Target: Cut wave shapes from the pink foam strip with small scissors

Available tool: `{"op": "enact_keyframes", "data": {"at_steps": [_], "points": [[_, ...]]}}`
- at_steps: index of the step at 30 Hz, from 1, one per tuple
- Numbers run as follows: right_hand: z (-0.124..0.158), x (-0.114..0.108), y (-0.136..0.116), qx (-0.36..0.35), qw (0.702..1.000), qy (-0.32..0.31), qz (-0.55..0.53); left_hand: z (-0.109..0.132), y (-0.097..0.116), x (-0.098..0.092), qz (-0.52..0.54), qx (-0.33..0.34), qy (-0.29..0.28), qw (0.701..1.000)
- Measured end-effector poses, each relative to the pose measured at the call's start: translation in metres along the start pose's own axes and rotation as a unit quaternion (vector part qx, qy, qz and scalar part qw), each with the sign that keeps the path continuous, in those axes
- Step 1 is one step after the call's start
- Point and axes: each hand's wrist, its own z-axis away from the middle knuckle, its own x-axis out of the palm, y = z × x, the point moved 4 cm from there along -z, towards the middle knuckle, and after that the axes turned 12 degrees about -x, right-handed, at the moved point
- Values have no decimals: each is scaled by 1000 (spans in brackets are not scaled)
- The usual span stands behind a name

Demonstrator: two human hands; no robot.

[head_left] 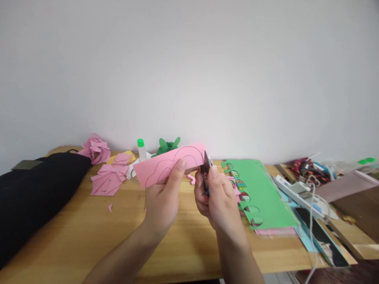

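Observation:
My left hand is closed on a strip of pink paper, thumb on top. Curved outlines are drawn on the strip in dark line. In my right hand is a pair of dark scissors, its blades pointing up at the strip's right end. Whether the blades are cutting into the paper cannot be made out. A slim white object like a pen tip shows beside the blades, above my right thumb. Both hands are raised over the wooden table.
Pink paper pieces and a green-capped glue stick lie at the left, near a black bag. A green paper figure stands behind. Rightward are a green sheet, a power strip with cable, and a phone.

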Motion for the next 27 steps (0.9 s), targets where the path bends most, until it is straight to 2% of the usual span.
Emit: {"op": "enact_keyframes", "data": {"at_steps": [15, 27], "points": [[1, -3, -4, -13, 999, -16, 42, -1, 6, 0, -12, 46, -41, 998], [0, -7, -11, -20, 996, -36, 74, 1, 15, 4, -6, 25, -17, 1000]]}}
